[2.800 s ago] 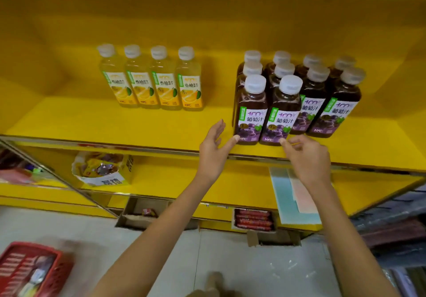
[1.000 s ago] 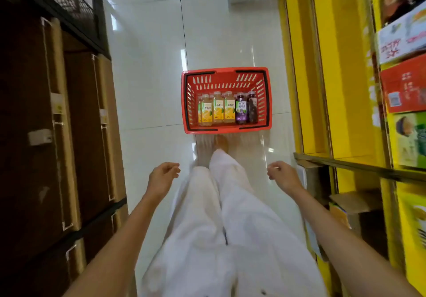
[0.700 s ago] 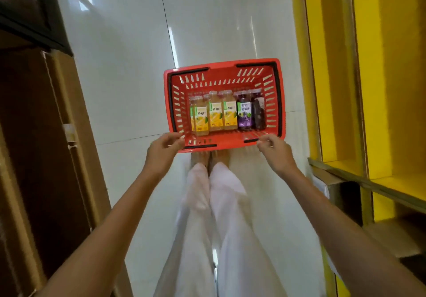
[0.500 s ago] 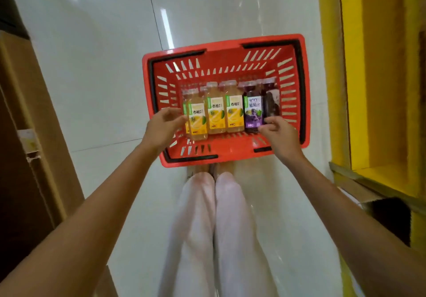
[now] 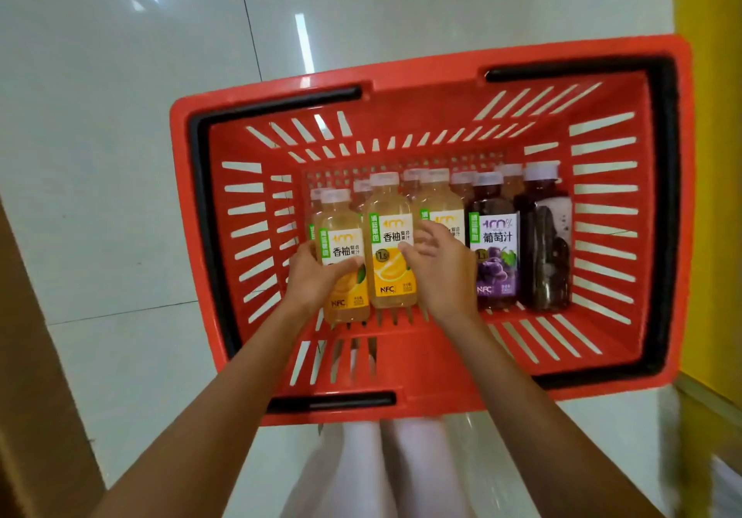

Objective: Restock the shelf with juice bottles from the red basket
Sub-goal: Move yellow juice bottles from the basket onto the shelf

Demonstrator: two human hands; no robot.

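Observation:
The red basket [image 5: 401, 393] stands on the white floor just ahead of my legs. Juice bottles lie in it side by side, with more underneath. My left hand [image 5: 313, 280] is wrapped around the leftmost yellow juice bottle [image 5: 341, 236], thumb across its label. My right hand [image 5: 441, 272] lies over the third yellow bottle [image 5: 441, 204] with fingers apart, its thumb against the middle yellow bottle [image 5: 391, 236]. To the right lie a purple grape juice bottle [image 5: 496, 244] and a dark bottle [image 5: 548, 244].
The yellow shelf unit [image 5: 710, 15] rises at the right edge, close to the basket's right side. A brown cabinet or carton [image 5: 24, 357] fills the lower left. My white trouser legs [image 5: 381, 469] are below the basket. Black handles lie folded on the rim.
I turned from the shelf and bent down to the basket. Both hands went from the near rim into the basket; the left closed on the leftmost yellow bottle, the right shifted left off the purple bottles.

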